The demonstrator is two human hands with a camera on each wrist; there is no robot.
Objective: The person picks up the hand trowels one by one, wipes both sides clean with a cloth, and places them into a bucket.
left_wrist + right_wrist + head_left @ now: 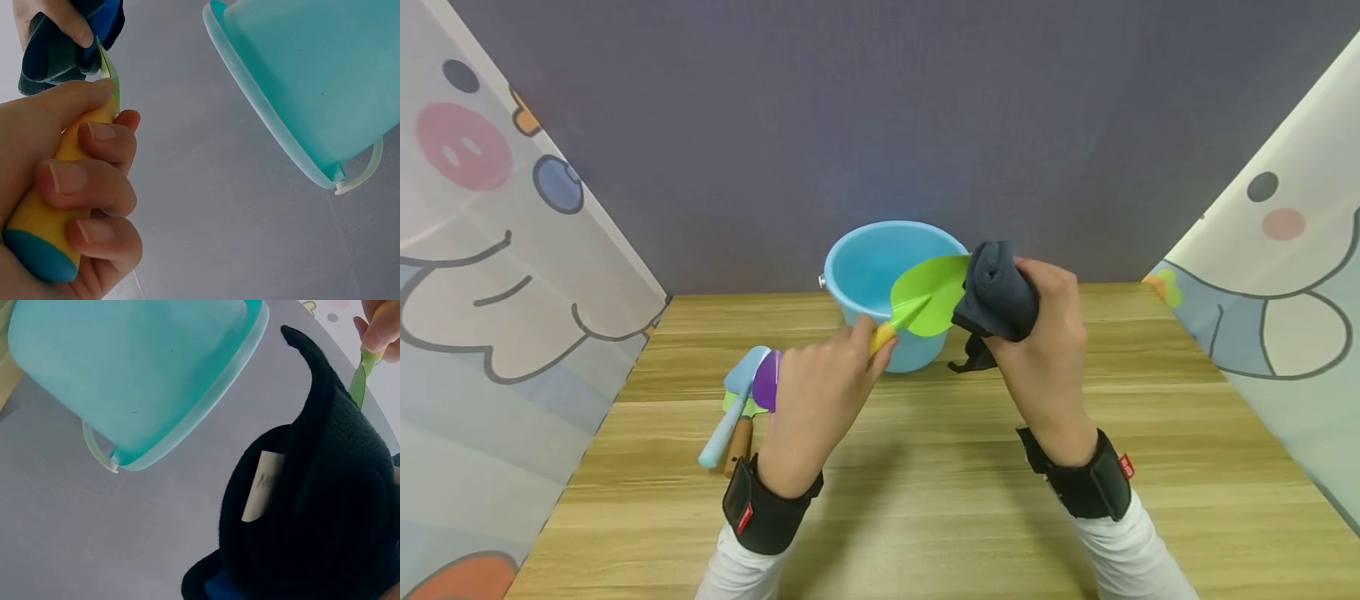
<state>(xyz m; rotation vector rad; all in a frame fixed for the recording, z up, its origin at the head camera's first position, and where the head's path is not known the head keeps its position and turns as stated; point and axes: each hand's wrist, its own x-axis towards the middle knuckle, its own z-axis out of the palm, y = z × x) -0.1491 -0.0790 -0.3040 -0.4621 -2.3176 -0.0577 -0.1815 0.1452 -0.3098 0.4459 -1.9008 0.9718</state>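
My left hand (820,387) grips the yellow handle (882,337) of a toy shovel with a green blade (934,293). In the left wrist view its fingers curl round that handle (47,215), which has a teal end. My right hand (1051,358) holds a bunched dark cloth (1000,292) against the blade's tip. A pale label (262,486) shows on the cloth in the right wrist view, and part of the cloth hangs below the hand. Both hands are raised in front of a light-blue bucket (857,287), which stands upright at the back of the table.
Left of the bucket, several toy garden tools lie in a pile: a blue one (722,429), a purple one (765,382) and one with a brown handle (740,446). A grey panel (880,125) rises behind the wooden table (925,517). Cartoon-printed sheets (512,275) flank both sides.
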